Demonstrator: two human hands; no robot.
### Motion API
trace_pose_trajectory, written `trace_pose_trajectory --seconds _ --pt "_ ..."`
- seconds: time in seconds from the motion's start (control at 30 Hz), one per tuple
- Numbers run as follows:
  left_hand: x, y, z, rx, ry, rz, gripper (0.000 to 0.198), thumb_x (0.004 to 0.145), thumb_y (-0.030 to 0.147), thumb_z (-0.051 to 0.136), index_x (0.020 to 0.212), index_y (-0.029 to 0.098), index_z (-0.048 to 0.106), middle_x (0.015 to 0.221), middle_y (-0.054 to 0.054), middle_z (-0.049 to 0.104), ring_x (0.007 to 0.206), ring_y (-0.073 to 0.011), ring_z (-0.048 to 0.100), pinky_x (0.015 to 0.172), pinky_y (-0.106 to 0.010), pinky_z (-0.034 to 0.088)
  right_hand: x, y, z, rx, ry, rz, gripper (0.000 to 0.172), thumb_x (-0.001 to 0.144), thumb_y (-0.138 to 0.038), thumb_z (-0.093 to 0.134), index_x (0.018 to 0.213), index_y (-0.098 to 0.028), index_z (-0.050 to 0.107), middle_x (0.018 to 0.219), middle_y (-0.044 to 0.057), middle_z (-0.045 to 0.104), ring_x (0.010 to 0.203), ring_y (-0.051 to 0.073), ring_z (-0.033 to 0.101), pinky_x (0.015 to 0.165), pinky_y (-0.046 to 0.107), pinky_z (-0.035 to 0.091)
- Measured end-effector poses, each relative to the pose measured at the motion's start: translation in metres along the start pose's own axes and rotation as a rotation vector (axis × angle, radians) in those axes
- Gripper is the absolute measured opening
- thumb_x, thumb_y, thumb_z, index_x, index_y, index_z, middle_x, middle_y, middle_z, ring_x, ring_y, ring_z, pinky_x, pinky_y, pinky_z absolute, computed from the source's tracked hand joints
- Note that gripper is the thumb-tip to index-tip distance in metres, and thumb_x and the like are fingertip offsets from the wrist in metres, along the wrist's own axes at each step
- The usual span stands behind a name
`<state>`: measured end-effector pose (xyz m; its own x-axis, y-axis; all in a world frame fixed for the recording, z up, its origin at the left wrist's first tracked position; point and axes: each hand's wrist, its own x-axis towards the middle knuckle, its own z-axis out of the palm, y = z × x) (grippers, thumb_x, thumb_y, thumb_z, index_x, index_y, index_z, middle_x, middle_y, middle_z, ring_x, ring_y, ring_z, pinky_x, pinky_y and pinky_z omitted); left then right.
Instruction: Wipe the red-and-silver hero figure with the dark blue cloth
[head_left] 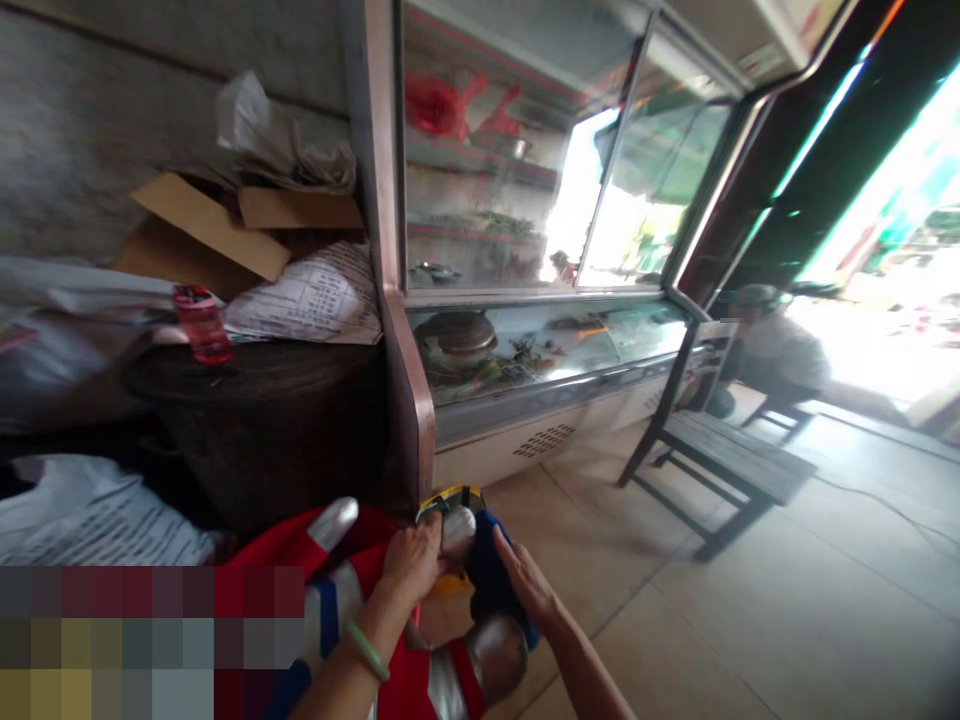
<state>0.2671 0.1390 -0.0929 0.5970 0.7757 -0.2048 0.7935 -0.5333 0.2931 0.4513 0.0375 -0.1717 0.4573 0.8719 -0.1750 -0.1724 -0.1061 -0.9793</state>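
My left hand (412, 560), with a green bangle on the wrist, is closed on the upper part of a red, blue and silver toy figure (352, 580) low in the middle of the view. My right hand (525, 585) lies with fingers stretched out against the figure's dark blue part (487, 580). Between the two hands shows a silver rounded piece (459, 530) with a yellow rim. The lower left corner is blurred out.
A glass display counter (540, 350) with pots and food stands ahead. A dark wooden bench (720, 450) is on the tiled floor to the right, with a seated person (772, 350) behind it. On the left are a dark round bin (262, 420), cardboard, papers and a pink bottle (202, 325).
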Motion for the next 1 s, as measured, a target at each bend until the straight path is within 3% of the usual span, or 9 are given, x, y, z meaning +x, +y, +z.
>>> trace_pose_trajectory --seconds 0.13,0.27,0.4,0.47,0.6,0.7,0.77,0.9,1.0 --pt "-0.003 -0.001 0.000 -0.002 0.029 0.003 0.069 0.088 0.036 0.085 0.142 0.004 0.057 0.133 -0.021 0.071 0.123 -0.0402 0.069 0.106 -0.049 0.056 -0.023 -0.004 -0.035 0.085 0.068 0.046 0.065 0.066 -0.073 0.089 0.106 -0.022 0.084 0.115 0.007 0.081 0.124 0.033 0.067 0.109 0.043 0.052" --pt "-0.006 0.002 0.000 -0.007 0.042 0.008 0.071 0.087 0.042 0.086 0.140 0.004 0.059 0.133 -0.022 0.071 0.125 -0.0411 0.068 0.109 -0.051 0.054 -0.058 0.010 -0.055 0.305 -0.030 0.275 0.079 0.067 -0.087 0.080 0.109 -0.020 0.084 0.109 0.013 0.083 0.108 0.035 0.076 0.107 0.051 0.054" --pt "-0.009 0.005 -0.003 -0.013 0.035 0.014 0.070 0.086 0.042 0.087 0.138 0.003 0.061 0.130 -0.024 0.072 0.123 -0.0428 0.069 0.108 -0.054 0.054 -0.088 0.043 -0.032 0.503 -0.237 0.424 0.078 0.067 -0.089 0.079 0.106 -0.021 0.086 0.108 0.015 0.083 0.115 0.038 0.075 0.109 0.050 0.054" --pt "-0.011 0.006 -0.004 -0.018 0.033 0.017 0.070 0.086 0.041 0.087 0.138 0.002 0.061 0.130 -0.025 0.071 0.123 -0.0433 0.068 0.109 -0.054 0.054 -0.093 0.055 -0.014 0.556 -0.259 0.433 0.074 0.069 -0.086 0.079 0.106 -0.022 0.085 0.111 0.013 0.083 0.121 0.039 0.072 0.108 0.051 0.055" --pt "-0.012 0.007 -0.004 -0.039 0.059 0.048 0.076 0.089 0.037 0.084 0.150 0.004 0.054 0.144 -0.023 0.065 0.135 -0.0378 0.062 0.116 -0.048 0.050 -0.089 0.055 0.009 0.639 -0.112 0.347 0.065 0.071 -0.077 0.083 0.109 -0.024 0.084 0.111 0.009 0.084 0.118 0.038 0.074 0.104 0.053 0.058" --pt "-0.016 0.009 -0.004 -0.053 0.105 0.064 0.081 0.096 0.033 0.076 0.164 0.008 0.039 0.165 -0.020 0.048 0.156 -0.0318 0.041 0.130 -0.040 0.033 -0.086 0.042 0.011 0.557 -0.048 0.304 0.064 0.073 -0.073 0.084 0.109 -0.020 0.083 0.104 0.010 0.084 0.107 0.036 0.078 0.098 0.049 0.060" --pt "-0.023 0.009 -0.002 -0.070 0.139 0.077 0.073 0.100 0.030 0.071 0.164 0.012 0.041 0.169 -0.015 0.043 0.161 -0.0286 0.031 0.135 -0.037 0.024 -0.086 0.036 0.009 0.451 0.016 0.295 0.066 0.073 -0.074 0.083 0.108 -0.018 0.083 0.102 0.012 0.084 0.100 0.036 0.079 0.092 0.046 0.061" --pt "-0.053 -0.003 0.007 -0.179 0.142 0.129 0.056 0.098 0.022 0.072 0.151 0.011 0.059 0.157 -0.013 0.059 0.151 -0.0239 0.048 0.132 -0.034 0.033 -0.084 0.033 0.005 0.216 0.369 0.230 0.068 0.055 -0.077 0.090 0.098 -0.024 0.083 0.103 0.007 0.083 0.107 0.035 0.075 0.083 0.038 0.062" --pt "-0.082 -0.017 0.011 -0.160 0.069 0.154 0.056 0.097 0.023 0.073 0.151 0.014 0.060 0.160 -0.009 0.057 0.155 -0.0231 0.044 0.137 -0.041 0.025 -0.082 0.026 0.003 0.061 0.393 0.183 0.068 0.055 -0.079 0.088 0.092 -0.022 0.082 0.100 0.007 0.082 0.105 0.036 0.074 0.082 0.037 0.061"
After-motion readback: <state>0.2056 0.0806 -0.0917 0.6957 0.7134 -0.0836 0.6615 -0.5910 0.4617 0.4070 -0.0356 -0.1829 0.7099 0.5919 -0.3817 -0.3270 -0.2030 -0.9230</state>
